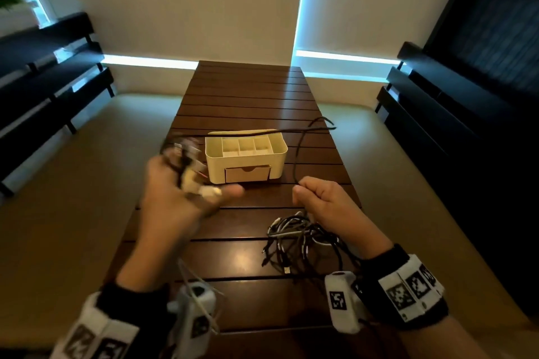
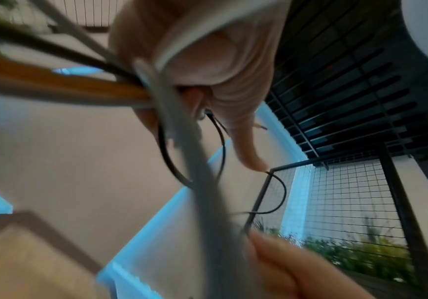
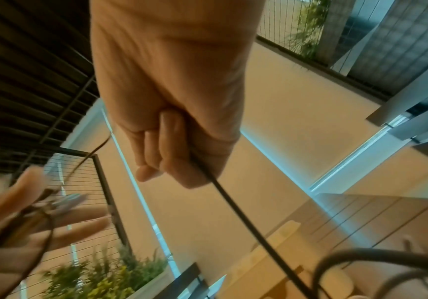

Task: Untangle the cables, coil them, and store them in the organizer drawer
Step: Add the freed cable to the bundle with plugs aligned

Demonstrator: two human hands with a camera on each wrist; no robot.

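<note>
1. Left hand (image 1: 178, 192): closed around a blurry bundle of plugs and cables (image 1: 186, 160), held up left of the organizer (image 1: 246, 154).
2. Right hand (image 1: 323, 198): closed tight on one thin black cable (image 1: 297, 154).
3. Black cable: up from right hand, looping over organizer, across to left hand.
4. Tangled pile (image 1: 303, 242): on table (image 1: 248, 87), just beside right wrist.
5. Drawer (image 1: 247, 173): shut, between both hands, facing forward.

Dim warm room, cool window glow behind, motion-blurred left hand (image 1: 186, 192), wide-angle warping.
</note>
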